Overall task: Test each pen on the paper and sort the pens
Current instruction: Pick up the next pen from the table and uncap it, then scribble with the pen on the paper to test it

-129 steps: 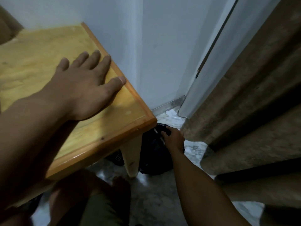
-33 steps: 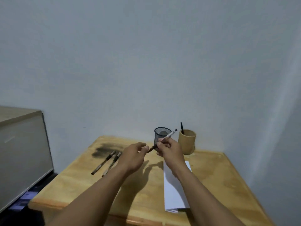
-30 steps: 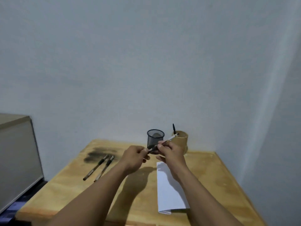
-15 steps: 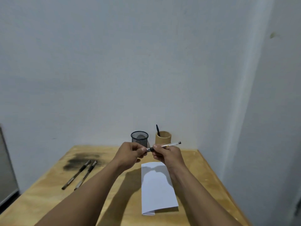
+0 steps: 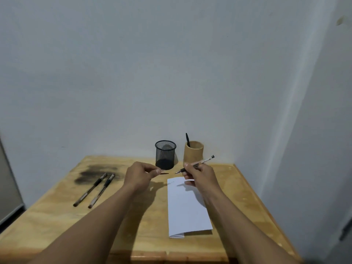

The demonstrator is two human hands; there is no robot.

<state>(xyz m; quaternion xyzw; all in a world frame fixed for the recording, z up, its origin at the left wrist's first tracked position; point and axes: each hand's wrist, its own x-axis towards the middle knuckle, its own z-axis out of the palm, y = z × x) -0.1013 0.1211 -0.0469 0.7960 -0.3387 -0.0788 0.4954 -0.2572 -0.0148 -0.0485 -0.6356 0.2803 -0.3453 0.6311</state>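
Observation:
My right hand (image 5: 200, 175) grips an uncapped pen (image 5: 204, 161), tip pointing left above the top edge of the folded white paper (image 5: 186, 206). My left hand (image 5: 140, 175) pinches the pen's small dark cap (image 5: 164, 173) a short way left of the tip. Two capped pens (image 5: 95, 189) lie side by side at the table's left. A black mesh cup (image 5: 165, 154) and a tan cylindrical holder (image 5: 193, 152) stand at the back. One dark pen (image 5: 187, 139) sticks out of the tan holder.
The wooden table (image 5: 57, 225) has a dark smudge (image 5: 95, 173) behind the two pens. White walls meet in a corner close behind and to the right. A grey cabinet edge (image 5: 7, 187) shows at far left.
The cap has come off: my hands, joined on the pen half a second ago, have pulled apart, the left with the cap and the right with the pen. The view tilted down slightly.

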